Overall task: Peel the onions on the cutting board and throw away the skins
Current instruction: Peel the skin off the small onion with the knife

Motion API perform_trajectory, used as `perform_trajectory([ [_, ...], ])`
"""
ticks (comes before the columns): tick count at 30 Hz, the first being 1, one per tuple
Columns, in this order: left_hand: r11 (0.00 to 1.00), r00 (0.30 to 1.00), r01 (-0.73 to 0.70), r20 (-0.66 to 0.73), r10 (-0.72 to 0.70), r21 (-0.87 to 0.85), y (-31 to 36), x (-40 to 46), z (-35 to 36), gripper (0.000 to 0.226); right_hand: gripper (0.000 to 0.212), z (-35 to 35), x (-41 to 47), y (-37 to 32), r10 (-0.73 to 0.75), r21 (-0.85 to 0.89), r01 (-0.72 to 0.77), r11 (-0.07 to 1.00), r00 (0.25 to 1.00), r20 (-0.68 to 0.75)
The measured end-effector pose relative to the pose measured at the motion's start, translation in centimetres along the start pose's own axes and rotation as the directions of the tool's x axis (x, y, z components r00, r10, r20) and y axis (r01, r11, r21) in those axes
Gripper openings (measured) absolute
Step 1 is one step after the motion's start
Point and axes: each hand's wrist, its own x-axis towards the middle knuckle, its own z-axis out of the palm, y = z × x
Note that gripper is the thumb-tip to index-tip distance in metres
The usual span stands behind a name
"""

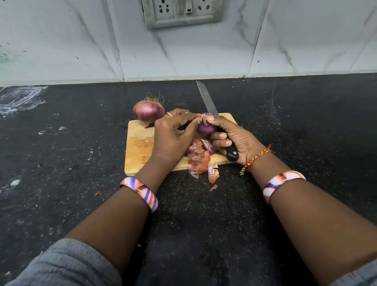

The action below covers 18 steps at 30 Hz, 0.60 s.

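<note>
A wooden cutting board (137,147) lies on the black counter. Over it, my left hand (173,132) grips a small, shiny purple onion (205,128) and its fingertips pinch at the onion's top end. My right hand (232,139) grips a black-handled knife (207,100), blade pointing away toward the wall, with the thumb pressed against the onion's top. A second onion (149,111), still in its dry reddish skin with roots showing, sits at the board's far left corner. Loose skins (199,160) lie in a pile at the board's near edge and spill onto the counter.
The black stone counter (70,153) stretches wide on both sides, with white smears at the left. A marble-tiled wall with a socket panel (182,4) stands behind. Small skin scraps (213,187) lie on the counter near the board.
</note>
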Motion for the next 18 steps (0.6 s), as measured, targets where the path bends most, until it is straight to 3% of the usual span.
perform_trajectory([
  [18, 0.998, 0.999, -0.038, -0.003, 0.038, 0.043, -0.01, -0.09, 0.01, 0.014, 0.015, -0.26, 0.15, -0.07, 0.009, 0.007, -0.009, 1.0, 1.0, 0.02],
])
